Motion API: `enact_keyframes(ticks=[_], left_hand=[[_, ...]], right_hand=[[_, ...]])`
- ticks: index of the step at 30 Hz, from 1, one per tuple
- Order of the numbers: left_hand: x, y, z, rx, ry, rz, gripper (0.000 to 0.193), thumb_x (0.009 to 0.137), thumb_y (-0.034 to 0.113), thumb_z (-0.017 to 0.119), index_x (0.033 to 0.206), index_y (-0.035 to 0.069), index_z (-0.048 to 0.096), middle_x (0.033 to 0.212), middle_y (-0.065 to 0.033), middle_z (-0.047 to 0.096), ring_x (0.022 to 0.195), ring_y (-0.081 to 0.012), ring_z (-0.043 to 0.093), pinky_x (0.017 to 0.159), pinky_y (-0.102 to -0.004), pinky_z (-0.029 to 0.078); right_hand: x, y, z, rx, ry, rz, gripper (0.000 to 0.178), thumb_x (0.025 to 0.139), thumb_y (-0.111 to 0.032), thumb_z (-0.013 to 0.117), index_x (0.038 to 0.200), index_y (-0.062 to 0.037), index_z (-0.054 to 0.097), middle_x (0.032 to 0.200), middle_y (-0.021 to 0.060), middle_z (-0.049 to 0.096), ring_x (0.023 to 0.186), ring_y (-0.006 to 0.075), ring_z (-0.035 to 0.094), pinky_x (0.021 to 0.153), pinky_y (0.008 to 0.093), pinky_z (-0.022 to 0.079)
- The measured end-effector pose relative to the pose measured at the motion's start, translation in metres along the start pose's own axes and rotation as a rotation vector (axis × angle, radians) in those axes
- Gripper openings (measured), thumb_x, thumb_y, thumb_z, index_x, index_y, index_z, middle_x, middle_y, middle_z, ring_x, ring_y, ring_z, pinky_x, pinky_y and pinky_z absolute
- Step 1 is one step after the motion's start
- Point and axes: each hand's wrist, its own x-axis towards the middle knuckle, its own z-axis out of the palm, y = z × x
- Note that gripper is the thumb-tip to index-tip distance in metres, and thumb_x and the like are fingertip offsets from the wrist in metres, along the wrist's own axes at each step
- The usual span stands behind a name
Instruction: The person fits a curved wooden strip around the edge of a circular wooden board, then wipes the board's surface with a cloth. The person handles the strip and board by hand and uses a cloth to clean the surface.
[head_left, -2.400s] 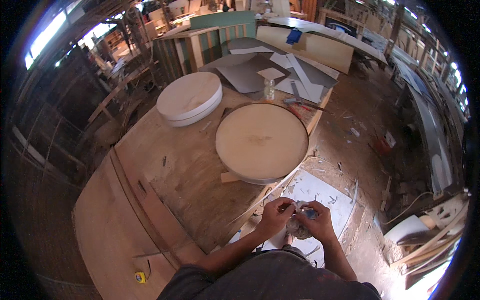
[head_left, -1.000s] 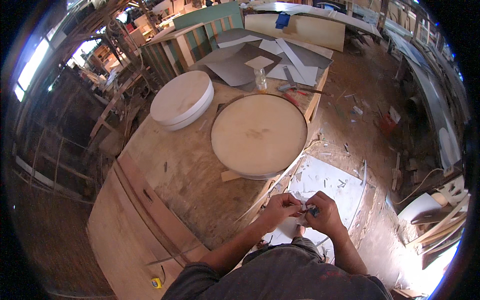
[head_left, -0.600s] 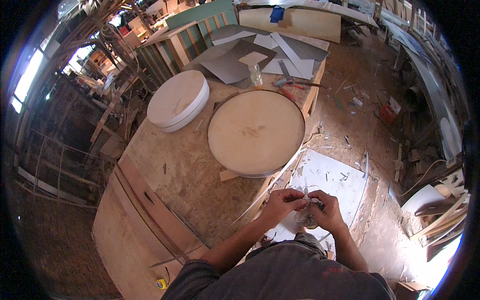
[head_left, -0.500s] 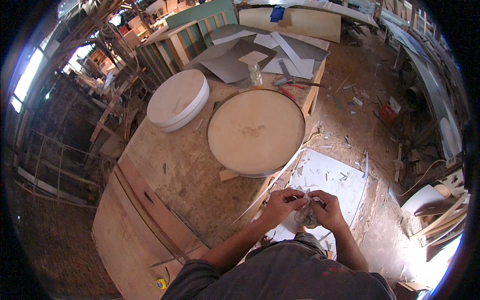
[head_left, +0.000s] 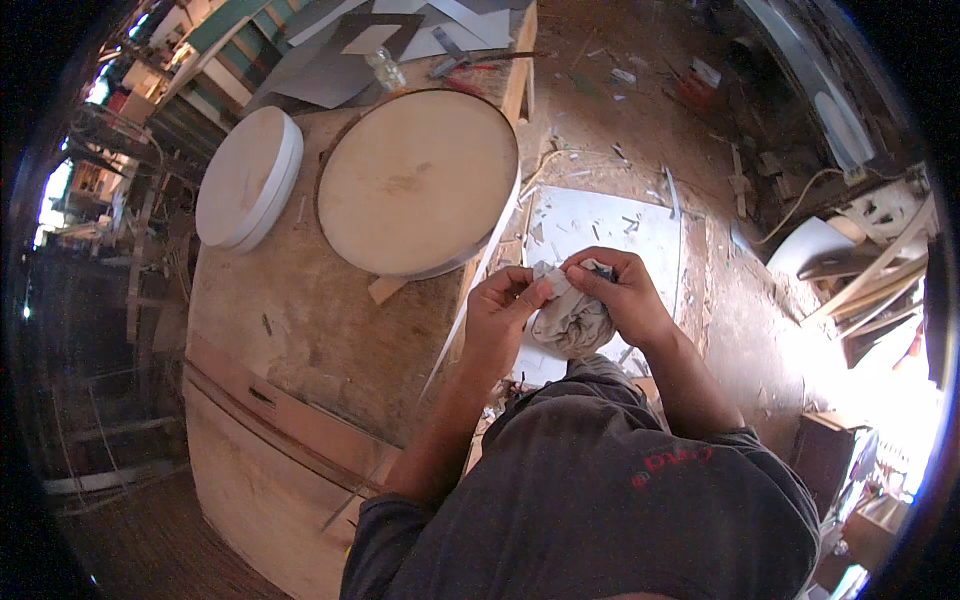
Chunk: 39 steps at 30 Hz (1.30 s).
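Note:
In front of my body I hold a crumpled, pale grey cloth (head_left: 575, 325), its bulk hanging below my fingers. My left hand (head_left: 503, 308) pinches one edge between thumb and fingers. Close beside it, my right hand (head_left: 622, 293) grips the cloth's upper right part, where a small dark patch shows. To the left on the workbench lies a large round wooden panel (head_left: 420, 185) with a dark rim, a small wood block (head_left: 383, 289) poking out from under its near edge.
Two stacked white-edged discs (head_left: 248, 178) lie left of the panel. A glass jar (head_left: 384, 72), red-handled pliers (head_left: 463, 86) and sheet pieces (head_left: 335, 65) are at the far end. A white board (head_left: 610, 225) with scattered offcuts lies on the floor. Wood scraps (head_left: 880, 265) lean at right.
The view has tilted down and turned right, so the bench shifts up and left. My hands have spread slightly apart, and more of the cloth shows between them.

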Motion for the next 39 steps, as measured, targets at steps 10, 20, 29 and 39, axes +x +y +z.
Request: enact_keyframes(ticks=[10,20,29,39], left_hand=[[-0.013,0.01,0.016,-0.066,-0.066,0.1,0.022,0.096,-0.001,0.073,0.118,-0.003,0.068,0.103,-0.007,0.073,0.094,-0.0126,0.069,0.088,-0.0266,0.056],[-0.012,0.005,0.014,-0.03,0.056,0.05,0.023,0.094,-0.002,0.075,0.117,-0.005,0.072,0.103,-0.0101,0.075,0.092,-0.0134,0.07,0.085,-0.0277,0.057],[-0.019,0.008,0.022,0.225,0.12,0.124,0.02,0.093,-0.001,0.076,0.113,-0.003,0.072,0.101,-0.0086,0.075,0.09,-0.0125,0.07,0.081,-0.0268,0.057],[-0.022,0.007,0.025,0.473,0.077,0.321,0.021,0.092,-0.005,0.075,0.112,0.0,0.071,0.105,-0.0065,0.073,0.093,-0.0127,0.069,0.081,-0.0269,0.056]], right_hand=[[-0.011,0.013,0.003,-0.012,0.077,-0.044,0.02,0.101,-0.019,0.069,0.109,-0.0005,0.071,0.098,0.0034,0.071,0.094,0.011,0.062,0.085,0.0291,0.052],[-0.017,-0.006,-0.001,-0.432,0.045,-0.468,0.023,0.088,-0.008,0.079,0.11,-0.0043,0.073,0.106,0.0148,0.069,0.102,0.0284,0.068,0.09,0.0382,0.053],[-0.016,0.002,0.0,-0.44,0.091,-0.407,0.017,0.087,-0.012,0.08,0.1,-0.0026,0.073,0.092,0.0133,0.072,0.087,0.0261,0.072,0.081,0.0371,0.056],[-0.021,-0.006,-0.006,-0.437,0.048,-0.2,0.027,0.085,-0.02,0.081,0.1,0.0019,0.077,0.092,0.0165,0.075,0.085,0.0245,0.073,0.079,0.0372,0.056]])
